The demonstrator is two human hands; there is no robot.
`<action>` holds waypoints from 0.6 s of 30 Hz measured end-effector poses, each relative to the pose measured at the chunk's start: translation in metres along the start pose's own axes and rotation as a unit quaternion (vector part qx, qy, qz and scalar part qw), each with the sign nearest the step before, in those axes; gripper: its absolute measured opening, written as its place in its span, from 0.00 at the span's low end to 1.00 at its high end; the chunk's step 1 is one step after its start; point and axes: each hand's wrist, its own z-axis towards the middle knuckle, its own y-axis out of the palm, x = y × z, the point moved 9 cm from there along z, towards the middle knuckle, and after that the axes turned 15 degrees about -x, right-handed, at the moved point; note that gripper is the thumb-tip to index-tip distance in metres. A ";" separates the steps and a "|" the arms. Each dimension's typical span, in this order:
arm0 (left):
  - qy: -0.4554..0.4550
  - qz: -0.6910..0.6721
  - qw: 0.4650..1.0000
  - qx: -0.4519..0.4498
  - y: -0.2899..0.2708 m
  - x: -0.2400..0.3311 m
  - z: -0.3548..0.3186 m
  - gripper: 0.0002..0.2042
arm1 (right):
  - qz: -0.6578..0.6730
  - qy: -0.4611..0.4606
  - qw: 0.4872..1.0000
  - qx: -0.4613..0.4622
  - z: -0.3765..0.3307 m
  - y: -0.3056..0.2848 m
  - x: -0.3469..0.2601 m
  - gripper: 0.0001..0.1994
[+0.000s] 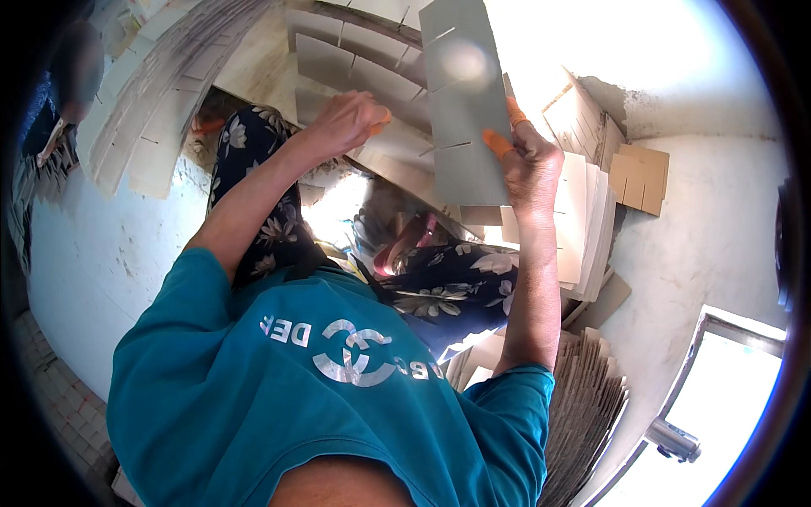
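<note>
A long grey cardboard strip (460, 106) with short slits cut in from its edge stands tilted in front of me. My right hand (532, 165) grips its right edge, with orange covers on the fingertips. To the left of the strip, my left hand (348, 122) is raised with its fingers curled in; an orange cover shows on one fingertip. Whatever may be inside those fingers is hidden. Behind and below the left hand lie more slotted cardboard strips (359, 72), set in overlapping rows.
Pale cardboard sheets (573, 224) stand beside my right forearm, near a brown slotted piece (639, 179). A tall cardboard stack (583, 406) is at lower right. More slotted sheets (156, 101) fan out at upper left, near another person (51, 118). A metal handle (673, 439) juts out lower right.
</note>
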 end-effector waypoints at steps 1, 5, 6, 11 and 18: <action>0.002 -0.005 1.000 0.007 0.000 -0.001 0.000 0.04 | 0.014 -0.011 1.000 0.005 0.001 0.001 0.000 0.08; -0.001 -0.011 1.000 0.005 0.001 -0.005 0.003 0.05 | 0.025 -0.034 0.999 0.014 0.000 0.008 0.002 0.14; 0.004 -0.010 1.000 0.006 0.001 -0.004 0.003 0.06 | 0.028 -0.039 0.999 0.012 0.001 0.010 0.003 0.15; 0.012 -0.025 1.000 -0.012 0.001 -0.003 0.005 0.07 | 0.021 -0.069 0.997 -0.002 0.004 0.021 0.005 0.10; -0.019 -0.025 0.999 -0.020 0.001 -0.004 0.008 0.06 | 0.027 -0.074 0.997 -0.025 0.013 0.023 -0.002 0.21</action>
